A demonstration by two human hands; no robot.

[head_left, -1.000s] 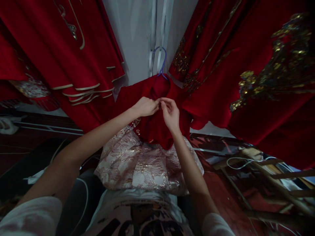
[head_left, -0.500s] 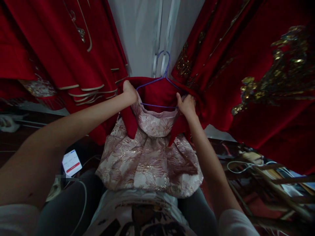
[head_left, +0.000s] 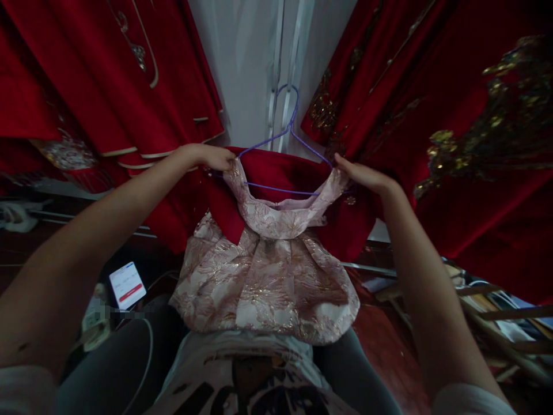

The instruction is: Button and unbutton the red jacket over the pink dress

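Pinching dress [head_left: 264, 282] at shoulders — 2 hands [head_left: 219, 158] [head_left: 356, 172] | purple hanger [head_left: 290, 127] across neckline | red garments [head_left: 177, 80] flanking | phone [head_left: 128, 284] left

place: garment shop or storeroom, unclear | signs: red garments [head_left: 173, 86] hanging both sides

No words legible. Phone screen [head_left: 128, 283], near left: lines of print, too small to read. Shirt [head_left: 242, 369], nearest: big dark letters, cut off.
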